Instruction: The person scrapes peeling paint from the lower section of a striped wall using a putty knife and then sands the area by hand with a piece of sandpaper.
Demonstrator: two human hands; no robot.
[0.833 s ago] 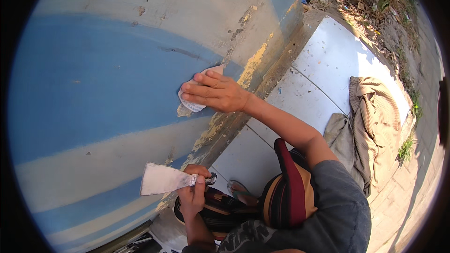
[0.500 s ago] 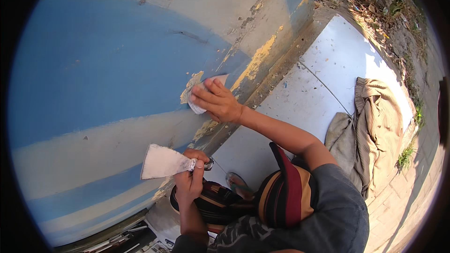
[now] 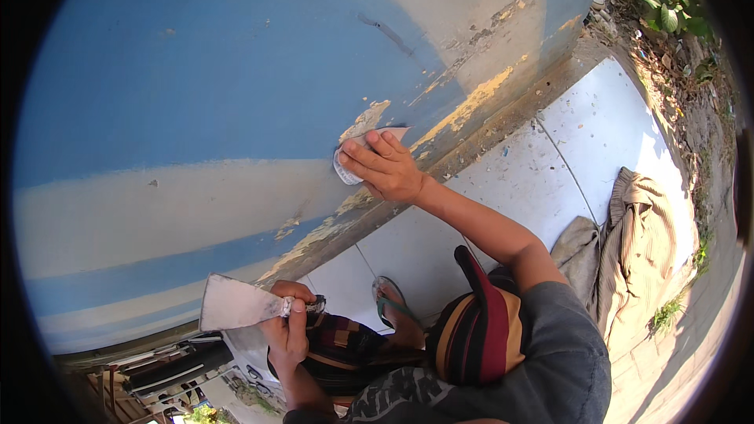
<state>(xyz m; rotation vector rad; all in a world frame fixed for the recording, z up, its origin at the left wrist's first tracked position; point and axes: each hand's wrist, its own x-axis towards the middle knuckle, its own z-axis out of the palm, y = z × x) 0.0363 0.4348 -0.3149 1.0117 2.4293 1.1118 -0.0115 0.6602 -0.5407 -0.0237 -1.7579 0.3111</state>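
My right hand [image 3: 390, 169] presses a pale folded sheet that looks like sandpaper [image 3: 346, 170] flat against the painted wall [image 3: 204, 94]. The sheet's pointed corner sticks out past my fingertips. Directly above it lies a chipped patch [image 3: 367, 118] where the blue paint is gone. Lower down, over my lap, my left hand [image 3: 287, 330] is closed round the handle of a putty knife [image 3: 238, 304]. Its wide, whitish blade points left, apart from the wall as far as I can tell. My fingers cover much of the handle.
Yellowish flaking paint [image 3: 471, 102] runs along the wall's base. White floor tiles [image 3: 518, 180] with scattered paint chips border it. A beige striped cloth [image 3: 636, 243] and a grey cloth [image 3: 577, 255] lie at right. My sandalled foot [image 3: 397, 306] rests on the tiles; plants [image 3: 664, 0] grow beyond.
The view has shifted. My right hand and the sandpaper have slid down the wall, from beside the chipped patch to just below it. My left hand still grips the putty knife.
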